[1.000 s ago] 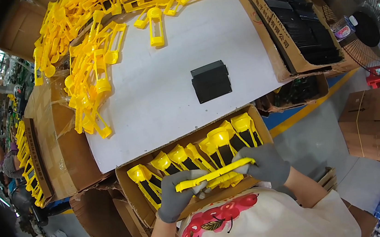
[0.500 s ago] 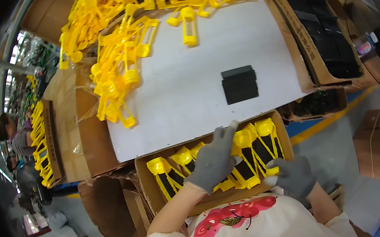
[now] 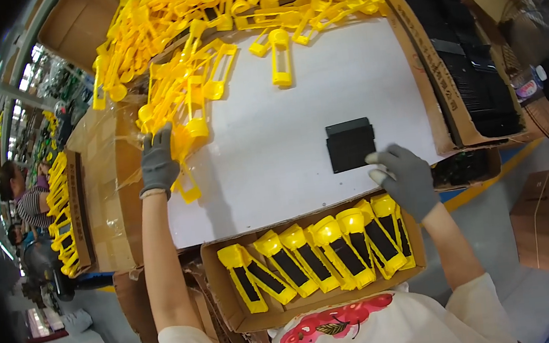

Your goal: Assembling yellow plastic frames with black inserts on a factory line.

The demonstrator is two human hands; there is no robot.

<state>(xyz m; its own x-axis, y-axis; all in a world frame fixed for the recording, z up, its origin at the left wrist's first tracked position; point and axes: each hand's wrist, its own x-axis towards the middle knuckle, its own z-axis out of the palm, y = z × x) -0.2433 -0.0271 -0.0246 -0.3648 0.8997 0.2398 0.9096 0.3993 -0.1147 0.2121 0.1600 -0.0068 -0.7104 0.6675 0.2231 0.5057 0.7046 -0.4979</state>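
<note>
Two gloved hands, now spread wide apart; a second ago both held one yellow part together over the cardboard box (image 3: 236,313) at the near edge. That part is no longer in either hand, so the joint hold is over and each hand works alone

Left hand (image 3: 157,162): reached far out to the heap of yellow plastic frames (image 3: 193,93) at the table's left. Fingers closed over the heap's near fringe; one frame piece (image 3: 189,190) hangs just below the palm. Cannot tell whether it is truly gripped or only touched

Right hand (image 3: 404,178): fingers loosely spread, holding nothing, hovering just beside the black block stack (image 3: 350,144) on the white table (image 3: 274,165), fingertips near its lower right corner, not clearly touching

Box holds a row of assembled yellow-and-black pieces (image 3: 317,257), lying side by side, between the two forearms
</note>
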